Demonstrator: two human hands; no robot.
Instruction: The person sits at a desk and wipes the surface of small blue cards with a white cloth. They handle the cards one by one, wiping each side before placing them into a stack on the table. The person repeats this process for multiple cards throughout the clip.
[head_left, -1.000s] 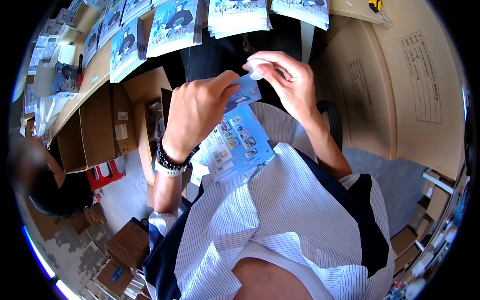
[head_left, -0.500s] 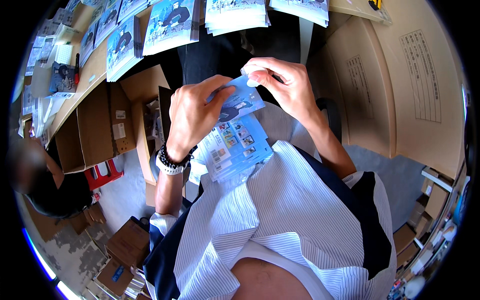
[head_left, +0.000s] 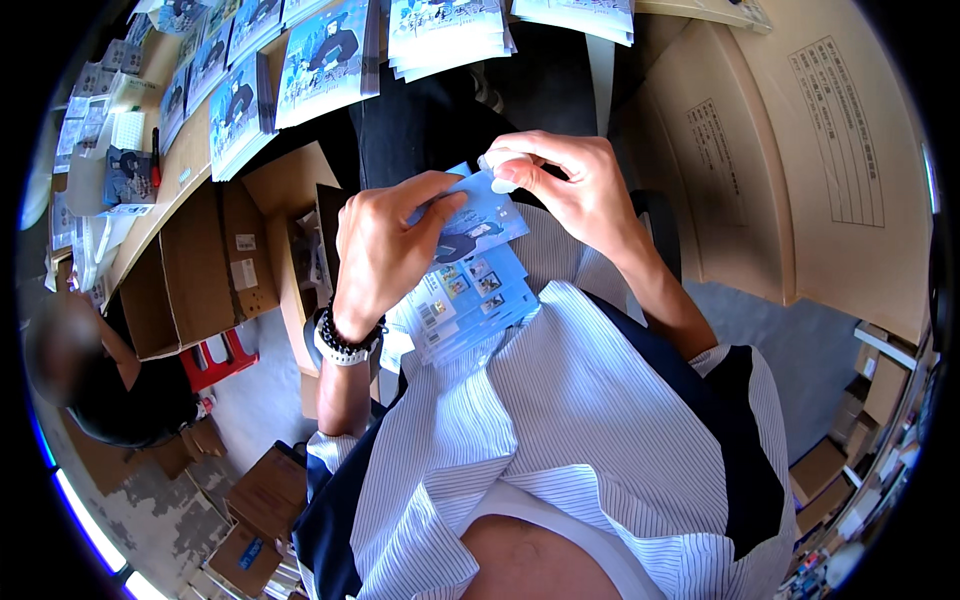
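Observation:
My left hand, with a white watch and dark beads at its wrist, is closed on a flat blue printed card, thumb on top. At the card's upper right corner my right hand is closed in a pinch. Whitish material shows at its thumb and forefinger; whether it covers the fingertips or is held between them I cannot tell. Below the held card, a fanned pile of blue printed cards with small pictures lies on my lap, against my striped shirt.
Stacks of blue printed booklets line the table edge ahead. A red-and-black pen lies at left. An open carton stands below the table; big cardboard boxes rise at right. Another person sits at far left beside a red stool.
The view has shifted slightly, so the table stacks sit a little farther left. Both hands keep their grip near the card's corner, with only small movement.

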